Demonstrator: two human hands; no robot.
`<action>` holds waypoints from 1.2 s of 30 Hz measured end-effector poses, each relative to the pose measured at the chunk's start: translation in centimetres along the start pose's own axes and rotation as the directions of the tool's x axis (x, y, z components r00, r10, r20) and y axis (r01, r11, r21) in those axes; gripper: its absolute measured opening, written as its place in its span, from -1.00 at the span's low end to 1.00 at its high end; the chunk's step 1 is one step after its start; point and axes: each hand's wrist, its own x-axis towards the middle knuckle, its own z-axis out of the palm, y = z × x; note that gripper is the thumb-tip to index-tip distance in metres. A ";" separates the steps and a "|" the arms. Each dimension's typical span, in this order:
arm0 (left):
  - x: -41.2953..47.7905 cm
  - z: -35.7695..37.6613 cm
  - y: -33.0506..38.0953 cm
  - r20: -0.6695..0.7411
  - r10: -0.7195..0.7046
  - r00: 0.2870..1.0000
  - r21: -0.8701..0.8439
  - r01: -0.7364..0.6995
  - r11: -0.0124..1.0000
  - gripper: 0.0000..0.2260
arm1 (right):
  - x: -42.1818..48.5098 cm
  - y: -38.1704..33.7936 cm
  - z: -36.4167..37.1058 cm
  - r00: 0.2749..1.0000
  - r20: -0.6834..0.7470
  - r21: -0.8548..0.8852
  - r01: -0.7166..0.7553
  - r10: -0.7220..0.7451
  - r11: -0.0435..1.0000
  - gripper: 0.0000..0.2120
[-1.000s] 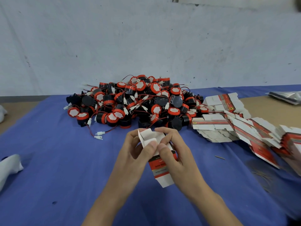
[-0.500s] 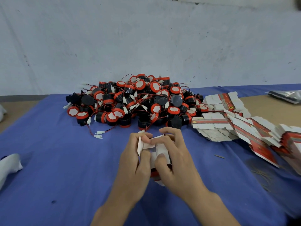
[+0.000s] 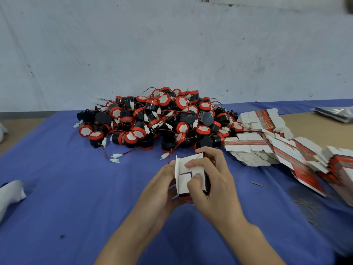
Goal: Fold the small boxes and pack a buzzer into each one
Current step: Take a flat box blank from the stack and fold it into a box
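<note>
Both hands meet mid-frame, the left hand point(image 3: 162, 185) cupping from beside, the right hand point(image 3: 214, 185) pressing fingertips down.

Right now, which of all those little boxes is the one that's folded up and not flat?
The small box held between the left hand and right hand. It stands open with flaps up, while the flat box blanks lie stacked on the right.

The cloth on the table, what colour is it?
Blue. The cloth covers most of the table; the head view, the only one here, shows it.

Packing workshop: heaped buzzers point(image 3: 158, 119), flat box stacks point(image 3: 267, 142), bare wall point(image 3: 172, 44).
</note>
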 end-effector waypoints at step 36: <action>0.6 -0.9 0.0 -0.091 0.064 0.994 -0.056 -0.069 0.996 -0.72 | -0.2 0.6 -0.9 0.980 0.194 -0.060 0.053 -0.041 0.997 -0.52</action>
